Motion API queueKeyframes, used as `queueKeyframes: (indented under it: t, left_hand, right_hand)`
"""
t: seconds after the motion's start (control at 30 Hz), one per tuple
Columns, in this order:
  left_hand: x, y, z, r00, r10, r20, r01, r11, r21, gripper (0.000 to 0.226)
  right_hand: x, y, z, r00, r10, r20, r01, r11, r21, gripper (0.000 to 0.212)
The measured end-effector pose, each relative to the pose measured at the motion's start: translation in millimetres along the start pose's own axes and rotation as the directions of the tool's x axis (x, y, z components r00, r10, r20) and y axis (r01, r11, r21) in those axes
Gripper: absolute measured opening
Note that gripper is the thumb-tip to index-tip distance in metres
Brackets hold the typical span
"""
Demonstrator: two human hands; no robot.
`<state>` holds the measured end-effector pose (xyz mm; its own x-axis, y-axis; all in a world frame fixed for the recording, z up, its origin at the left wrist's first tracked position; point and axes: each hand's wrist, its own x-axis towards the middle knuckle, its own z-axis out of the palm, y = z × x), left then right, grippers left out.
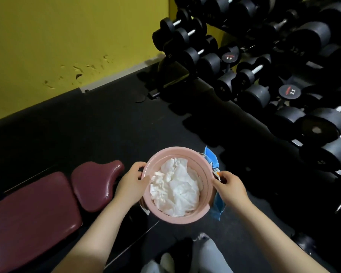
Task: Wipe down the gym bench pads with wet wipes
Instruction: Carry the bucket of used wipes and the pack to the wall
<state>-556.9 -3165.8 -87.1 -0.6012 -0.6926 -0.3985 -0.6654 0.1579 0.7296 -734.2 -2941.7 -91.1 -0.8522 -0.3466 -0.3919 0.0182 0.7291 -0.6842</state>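
Beside bench pads (pixel 34 211) — hands grip bucket (pixel 209 211) rim.

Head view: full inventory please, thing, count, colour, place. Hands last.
bucket: one, pink, centre, held between both hands.
wipes: a crumpled white heap inside the bucket; count cannot be told.
wipe packet: one, blue, against the bucket's right side, at the right hand.
bench pads: two, dark red, lower left; the smaller one lies nearer the bucket.
dumbbells: many, black, on a rack at upper right.
floor: black, across the middle.
wall: yellow, scuffed, upper left.
legs: light trousers, bottom centre.
left hand: grips the bucket's left rim.
right hand: grips the bucket's right rim and pinches the packet.
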Motion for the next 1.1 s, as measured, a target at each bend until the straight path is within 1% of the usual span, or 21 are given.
queueKeyframes:
  t: [0.13, 0.3, 0.47, 0.57, 0.67, 0.73, 0.87, 1.0, 1.1]
  left_hand:
    - [75.4, 32.6, 1.2, 0.999, -0.044, 0.006, 0.044, 0.998, -0.039, 0.034]
    - [176.7, 77.5, 7.3, 0.993, -0.1, -0.058, 0.093, 0.988, -0.124, 0.033]
    - [259.0, 122.3, -2.3, 0.978, -0.157, -0.135, 0.122, 0.964, -0.235, 0.034]
    - [303.8, 138.6, -19.1, 0.964, -0.206, -0.166, 0.146, 0.938, -0.316, 0.034]
    - [356.1, 144.6, -41.8, 0.949, -0.252, -0.189, 0.17, 0.915, -0.366, 0.031]
    - [394.6, 145.6, -58.5, 0.942, -0.271, -0.2, 0.179, 0.905, -0.386, 0.03]
    - [473.7, 149.4, -100.2, 0.932, -0.273, -0.237, 0.153, 0.892, -0.425, 0.03]
    - [556.1, 155.1, -162.0, 0.925, -0.282, -0.254, 0.182, 0.916, -0.357, 0.029]
    - [613.0, 161.1, -209.2, 0.912, -0.311, -0.267, 0.212, 0.916, -0.341, 0.028]
  right_hand:
    - [88.5, -34.4, -2.0, 0.999, -0.032, -0.017, 0.031, 0.999, -0.039, 0.014]
    - [203.7, -90.5, -3.1, 0.995, -0.101, -0.004, 0.101, 0.993, -0.058, 0.013]
    - [309.7, -162.0, -15.9, 0.98, -0.182, 0.083, 0.189, 0.978, -0.084, 0.01]
    - [362.0, -208.2, -9.0, 0.969, -0.214, 0.127, 0.226, 0.97, -0.092, 0.01]
    - [419.4, -251.2, 14.1, 0.956, -0.241, 0.168, 0.263, 0.957, -0.122, 0.013]
    - [459.3, -278.0, 35.0, 0.948, -0.251, 0.195, 0.279, 0.951, -0.132, 0.01]
    - [529.3, -340.5, 81.9, 0.932, -0.286, 0.221, 0.316, 0.941, -0.117, 0.005]
    - [584.5, -412.5, 126.7, 0.926, -0.306, 0.223, 0.33, 0.94, -0.082, 0.025]
    - [627.0, -467.2, 156.6, 0.92, -0.301, 0.252, 0.327, 0.943, -0.068, 0.023]
